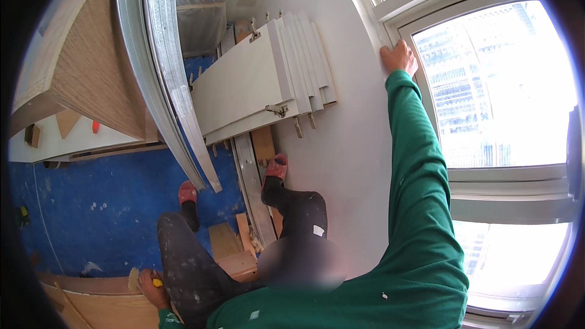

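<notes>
Low at the left, beside my knee, my left hand (153, 288) is closed round a small tool with a yellow handle (158, 283) and a pale, bristle-like end (133, 279); it looks like a brush. Up at the right, my right arm in a green sleeve (420, 164) is stretched out. My right hand (400, 58) grips the inner edge of the pale window frame (431, 106), its fingers bent over it beside the bright pane (481, 85).
White cabinet doors (244, 85) with metal hinges lean stacked against the pale wall (359, 164). Long metal channels (167, 61) slant down before me. Wooden boards (97, 55) stand at the left. Blue sheeting (103, 207) covers the floor; wood offcuts (234, 256) lie near my legs.
</notes>
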`<action>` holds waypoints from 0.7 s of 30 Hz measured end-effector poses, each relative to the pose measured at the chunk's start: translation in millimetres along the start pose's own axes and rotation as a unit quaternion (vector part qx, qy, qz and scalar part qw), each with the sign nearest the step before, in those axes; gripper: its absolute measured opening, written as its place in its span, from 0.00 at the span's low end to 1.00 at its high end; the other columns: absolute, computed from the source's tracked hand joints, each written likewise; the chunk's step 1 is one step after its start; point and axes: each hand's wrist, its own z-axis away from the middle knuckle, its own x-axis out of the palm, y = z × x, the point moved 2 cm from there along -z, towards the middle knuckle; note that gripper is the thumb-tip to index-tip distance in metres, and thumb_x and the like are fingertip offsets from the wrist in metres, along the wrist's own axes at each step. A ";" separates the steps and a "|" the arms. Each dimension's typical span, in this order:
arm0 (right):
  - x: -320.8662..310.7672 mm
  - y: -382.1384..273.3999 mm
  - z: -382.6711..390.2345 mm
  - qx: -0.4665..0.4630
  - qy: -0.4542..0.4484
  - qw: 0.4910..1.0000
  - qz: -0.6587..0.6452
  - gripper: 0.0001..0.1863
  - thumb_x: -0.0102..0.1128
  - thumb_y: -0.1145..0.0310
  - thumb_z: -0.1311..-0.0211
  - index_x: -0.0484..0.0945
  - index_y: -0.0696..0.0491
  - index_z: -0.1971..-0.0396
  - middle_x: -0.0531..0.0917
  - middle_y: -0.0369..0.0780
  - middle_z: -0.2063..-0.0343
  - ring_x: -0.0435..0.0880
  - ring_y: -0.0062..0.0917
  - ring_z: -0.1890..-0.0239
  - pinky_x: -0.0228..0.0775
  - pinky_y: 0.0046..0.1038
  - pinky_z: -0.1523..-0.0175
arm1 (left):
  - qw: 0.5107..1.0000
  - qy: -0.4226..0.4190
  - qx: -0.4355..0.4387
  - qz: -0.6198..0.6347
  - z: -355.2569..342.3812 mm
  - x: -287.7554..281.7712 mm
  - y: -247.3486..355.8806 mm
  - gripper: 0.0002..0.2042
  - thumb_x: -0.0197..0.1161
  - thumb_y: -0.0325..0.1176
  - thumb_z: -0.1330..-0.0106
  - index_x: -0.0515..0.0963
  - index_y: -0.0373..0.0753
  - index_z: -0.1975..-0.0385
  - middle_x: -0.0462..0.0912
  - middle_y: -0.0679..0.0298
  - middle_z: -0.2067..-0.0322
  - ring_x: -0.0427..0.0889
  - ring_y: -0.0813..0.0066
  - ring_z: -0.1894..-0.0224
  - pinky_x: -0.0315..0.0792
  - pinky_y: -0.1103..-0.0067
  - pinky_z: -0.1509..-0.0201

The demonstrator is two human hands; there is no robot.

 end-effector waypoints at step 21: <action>3.7 4.8 -10.9 0.028 -0.008 0.999 -0.020 0.21 0.65 0.53 0.46 0.85 0.50 0.56 0.90 0.45 0.56 0.89 0.42 0.49 0.79 0.43 0.43 | 1.000 0.005 0.012 0.002 1.1 3.0 -6.7 0.07 0.62 0.30 0.27 0.77 0.35 0.57 0.81 0.53 0.59 0.77 0.49 0.50 0.65 0.57 0.34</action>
